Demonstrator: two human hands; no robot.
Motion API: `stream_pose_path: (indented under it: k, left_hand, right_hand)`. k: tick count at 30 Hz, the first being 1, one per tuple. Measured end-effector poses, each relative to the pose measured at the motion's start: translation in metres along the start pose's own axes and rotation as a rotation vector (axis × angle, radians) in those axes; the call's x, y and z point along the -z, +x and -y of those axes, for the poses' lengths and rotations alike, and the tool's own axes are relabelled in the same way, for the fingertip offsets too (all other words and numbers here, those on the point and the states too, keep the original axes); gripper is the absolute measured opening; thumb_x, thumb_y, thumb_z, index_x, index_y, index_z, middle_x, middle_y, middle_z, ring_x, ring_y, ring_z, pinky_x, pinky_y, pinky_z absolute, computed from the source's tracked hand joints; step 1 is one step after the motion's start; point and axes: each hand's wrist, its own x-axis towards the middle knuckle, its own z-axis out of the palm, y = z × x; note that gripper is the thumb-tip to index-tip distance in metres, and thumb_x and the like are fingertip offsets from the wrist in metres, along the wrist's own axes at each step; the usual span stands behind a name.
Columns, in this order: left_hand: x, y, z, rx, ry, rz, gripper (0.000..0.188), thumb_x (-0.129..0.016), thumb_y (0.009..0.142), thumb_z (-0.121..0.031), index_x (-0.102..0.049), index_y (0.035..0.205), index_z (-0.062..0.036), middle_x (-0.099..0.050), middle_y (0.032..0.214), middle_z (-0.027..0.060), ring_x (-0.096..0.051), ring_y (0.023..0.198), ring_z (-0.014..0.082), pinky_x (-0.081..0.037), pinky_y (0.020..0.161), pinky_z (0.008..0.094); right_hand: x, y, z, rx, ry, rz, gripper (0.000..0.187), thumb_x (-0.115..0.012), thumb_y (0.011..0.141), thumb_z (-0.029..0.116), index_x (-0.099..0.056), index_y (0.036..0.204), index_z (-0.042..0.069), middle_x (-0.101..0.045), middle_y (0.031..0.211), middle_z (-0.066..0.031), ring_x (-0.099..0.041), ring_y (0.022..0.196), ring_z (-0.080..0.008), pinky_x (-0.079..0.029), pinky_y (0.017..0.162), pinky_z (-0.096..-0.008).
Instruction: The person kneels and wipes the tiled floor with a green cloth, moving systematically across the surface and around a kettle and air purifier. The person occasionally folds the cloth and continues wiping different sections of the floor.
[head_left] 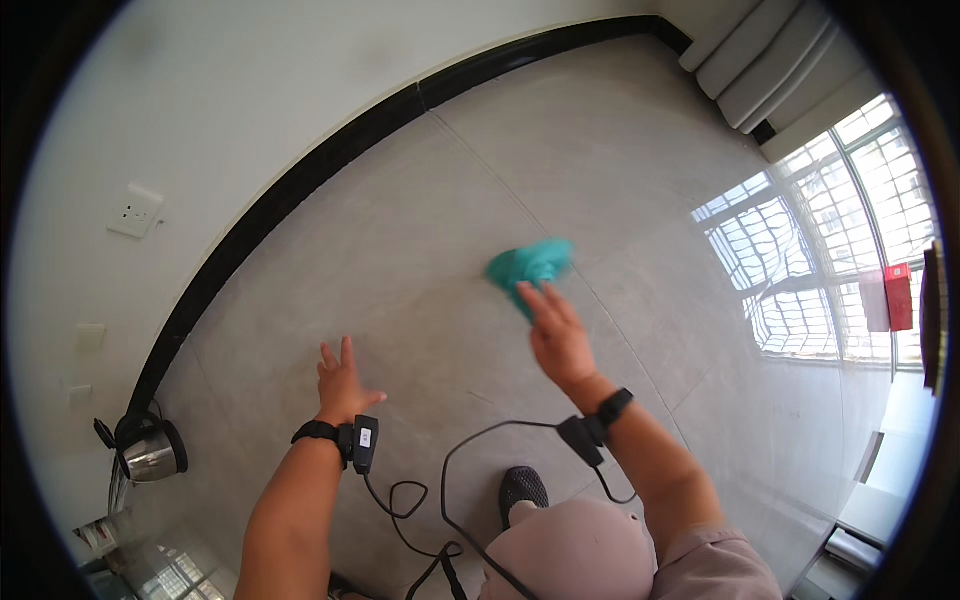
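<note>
Wiping of the glossy grey tiled floor looks to be under way rather than finished, judging by the crumpled teal cloth, which is softened by blur and lies at the fingertips of the right hand. That hand meets the side of the cloth nearest the person; whether it pinches the fabric or only presses on it, I cannot tell. Well apart, to the left of the cloth and closer to the person, the left hand has its fingers spread and holds nothing; contact with the floor is unclear. As for what is done, no wet track, dirt line or other boundary shows which tiles around the cloth have been covered, so the share completed cannot be read. What seems left, as a judgement, is any stretch away from the cloth: the floor beyond it toward the black baseboard, the part to its right where window glare falls, and the area leftward and nearer, toward the metal kettle. The cloth has yet to be set aside.
</note>
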Motion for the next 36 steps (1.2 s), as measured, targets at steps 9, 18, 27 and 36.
stream_pose_path:
  k: [9,18,27,36]
  left_hand:
    - [-0.011,0.006,-0.001,0.144,0.055,-0.014,0.134,-0.093,0.050,-0.027,-0.006,0.152,-0.0239,-0.003,0.155,0.0258,-0.013,0.138,0.0531,-0.031,0.110,0.0499]
    - [0.005,0.008,-0.015,0.260,0.070,0.108,0.136,-0.091,0.054,-0.023,0.005,0.151,-0.0304,0.002,0.155,0.0245,-0.016,0.137,0.0532,-0.042,0.105,0.0456]
    - [0.007,0.011,-0.021,0.294,0.100,0.159,0.138,-0.092,0.053,-0.024,0.005,0.150,-0.0312,0.005,0.155,0.0243,-0.015,0.136,0.0550,-0.037,0.108,0.0466]
    - [-0.001,0.013,-0.017,0.185,0.064,0.027,0.140,-0.094,0.047,-0.028,0.000,0.150,-0.0323,-0.002,0.154,0.0279,-0.019,0.134,0.0575,-0.038,0.105,0.0534]
  right_hand:
    - [-0.170,0.138,0.054,0.661,-0.262,0.633,0.043,-0.055,0.086,0.013,-0.056,0.126,0.028,-0.042,0.141,0.0022,-0.057,0.101,-0.0235,-0.052,0.081,-0.0344]
    - [-0.137,0.277,-0.088,0.011,-0.497,0.163,0.023,-0.046,0.088,0.007,-0.055,0.108,0.002,-0.060,0.106,-0.0188,-0.061,0.100,-0.0347,-0.052,0.083,-0.0443]
    - [0.132,-0.034,-0.278,-1.026,-1.074,0.859,0.051,-0.048,0.088,0.030,-0.053,0.128,-0.001,-0.042,0.143,-0.0210,-0.037,0.134,-0.0350,-0.029,0.110,-0.0450]
    - [0.138,-0.199,-0.265,-1.099,-0.947,0.930,0.028,-0.063,0.077,0.037,-0.073,0.090,0.014,-0.070,0.100,-0.0094,-0.067,0.094,-0.0287,-0.053,0.073,-0.0398]
